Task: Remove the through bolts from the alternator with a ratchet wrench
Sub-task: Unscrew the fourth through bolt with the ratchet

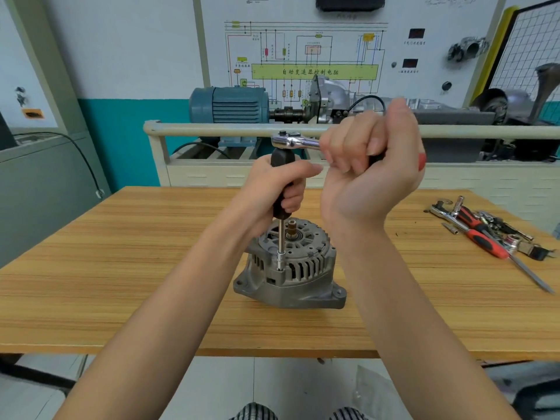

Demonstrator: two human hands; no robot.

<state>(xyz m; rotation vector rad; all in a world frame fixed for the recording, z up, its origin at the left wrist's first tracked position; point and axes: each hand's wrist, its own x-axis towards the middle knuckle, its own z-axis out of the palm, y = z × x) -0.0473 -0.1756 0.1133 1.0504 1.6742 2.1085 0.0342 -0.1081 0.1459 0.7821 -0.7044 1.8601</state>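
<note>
The alternator sits upright mid-worktop, a socket extension standing on its near-left rim. The left hand has its fingers wrapped round the extension's black handle; the right hand has its fingers clamped on the ratchet wrench above. Loose tools lie far right.

**Alternator upright on the bench, ratchet stacked above it**

The alternator is seen as a grey cast-metal housing with slotted vents around its rim and mounting ears at its base. It is stood on the wooden table with its shaft end turned upward. A black-handled driver extension is held vertically above the alternator, its steel shank ending in a small socket seated at the housing's near-left edge. The chrome ratchet wrench is set horizontally on top of the extension, its handle pointed to the alternator's right.
</note>
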